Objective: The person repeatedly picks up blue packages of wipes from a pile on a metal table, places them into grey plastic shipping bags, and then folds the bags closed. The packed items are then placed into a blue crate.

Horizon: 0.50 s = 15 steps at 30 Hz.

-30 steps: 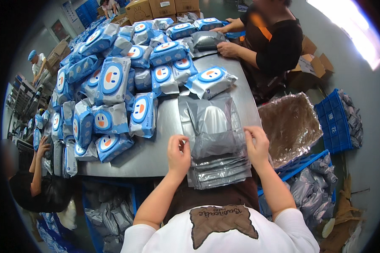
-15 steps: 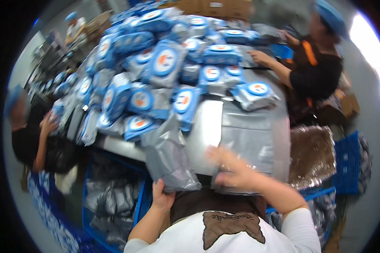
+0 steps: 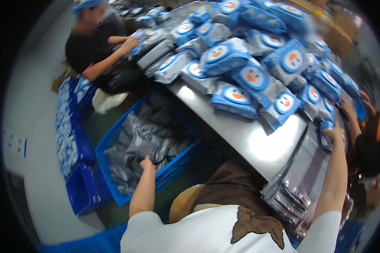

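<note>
My left hand (image 3: 147,164) is low over a blue crate (image 3: 104,168) of sealed grey bags. Its fingers stretch toward a grey bag (image 3: 142,147) lying on top, and do not seem to be wrapped round it. My right arm reaches out to the far right of the metal table. There my right hand (image 3: 335,133) is closed over a blue and white pack of wipes (image 3: 326,125), which it partly hides. That pack is on a stack of flat grey plastic bags (image 3: 297,179) at the table edge.
A large heap of wipes packs (image 3: 253,78) covers the far part of the metal table (image 3: 245,137). One co-worker (image 3: 93,50) handles packs at the left; another (image 3: 371,143) works at the right. Blue crates (image 3: 82,189) line the floor at left.
The view has swung left. The grey bag my left hand held is down among the bags in the crate. My right hand has moved from the flat bags to a wipes pack.
</note>
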Motion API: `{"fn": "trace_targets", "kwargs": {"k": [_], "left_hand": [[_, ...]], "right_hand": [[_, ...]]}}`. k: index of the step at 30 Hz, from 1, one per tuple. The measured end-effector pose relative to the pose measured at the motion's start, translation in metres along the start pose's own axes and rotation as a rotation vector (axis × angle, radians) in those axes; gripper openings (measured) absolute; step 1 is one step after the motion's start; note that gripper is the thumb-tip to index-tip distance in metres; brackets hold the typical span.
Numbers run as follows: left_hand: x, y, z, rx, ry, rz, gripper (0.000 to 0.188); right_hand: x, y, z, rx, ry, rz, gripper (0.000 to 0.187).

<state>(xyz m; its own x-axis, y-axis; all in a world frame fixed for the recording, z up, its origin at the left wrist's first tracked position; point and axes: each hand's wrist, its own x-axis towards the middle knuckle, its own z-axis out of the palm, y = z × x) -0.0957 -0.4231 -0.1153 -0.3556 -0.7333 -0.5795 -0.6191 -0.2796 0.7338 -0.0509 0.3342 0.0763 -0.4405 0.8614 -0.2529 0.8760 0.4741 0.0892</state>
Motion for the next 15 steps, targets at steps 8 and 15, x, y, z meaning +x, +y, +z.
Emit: {"fn": "trace_targets", "kwargs": {"k": [8,15], "left_hand": [[-0.318,-0.021,0.106,0.249,-1.285,1.749,0.020],[-0.446,-0.079,0.154,0.411,-1.413,2.238,0.028]], "right_hand": [[-0.056,0.126,-0.008,1.738,0.145,-0.366,0.061],[-0.201,0.194,0.024,2.053,0.082,-0.703,0.094]]}}
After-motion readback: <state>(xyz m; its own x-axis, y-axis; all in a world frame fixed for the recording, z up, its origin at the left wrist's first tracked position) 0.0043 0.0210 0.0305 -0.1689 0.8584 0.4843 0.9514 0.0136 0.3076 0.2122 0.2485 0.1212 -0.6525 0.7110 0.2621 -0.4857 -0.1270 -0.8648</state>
